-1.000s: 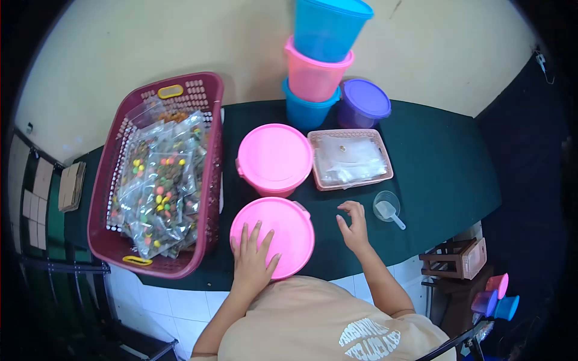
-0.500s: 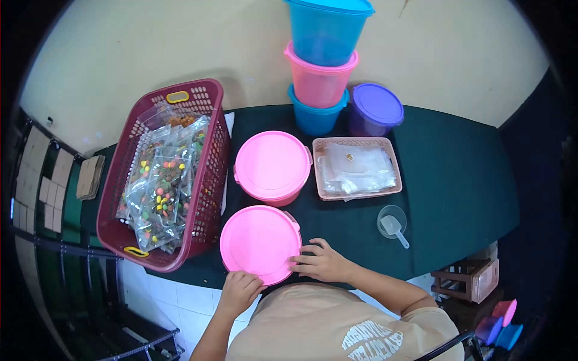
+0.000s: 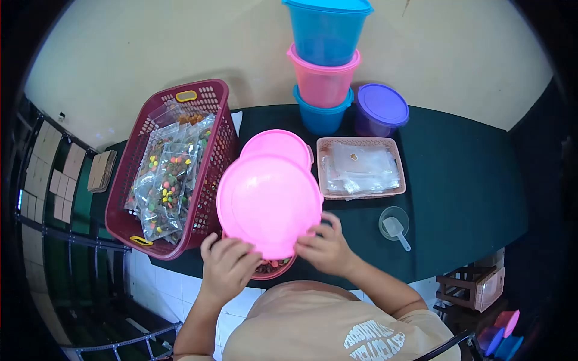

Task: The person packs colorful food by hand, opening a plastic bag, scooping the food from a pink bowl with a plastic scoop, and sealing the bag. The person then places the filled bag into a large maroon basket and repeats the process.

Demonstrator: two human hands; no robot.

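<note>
A round pink lid [image 3: 269, 207] is raised above the nearer pink tub [image 3: 278, 276], covering most of its opening. My left hand [image 3: 229, 265] grips the lid's near edge on the left. On the right side of that edge, the fingers of my right hand [image 3: 326, 248] are closed around the rim. Small brown and coloured sweets [image 3: 272, 264] show in the tub below the lid. Behind it stands a second pink tub with its lid [image 3: 274, 143] on, partly hidden by the raised one.
A maroon basket [image 3: 218, 150] of bagged sweets stands left. A peach tray [image 3: 361, 196] holds clear bags. Right of the tubs, a scoop [image 3: 394, 227] rests in a clear cup [image 3: 385, 236]. Stacked blue and pink tubs [image 3: 328, 78] and a purple tub [image 3: 383, 108] are at the back.
Both hands have lifted the lid off the nearer tub and up over it, so some of the sweets inside now show. The lid now overlaps the farther tub in view.
</note>
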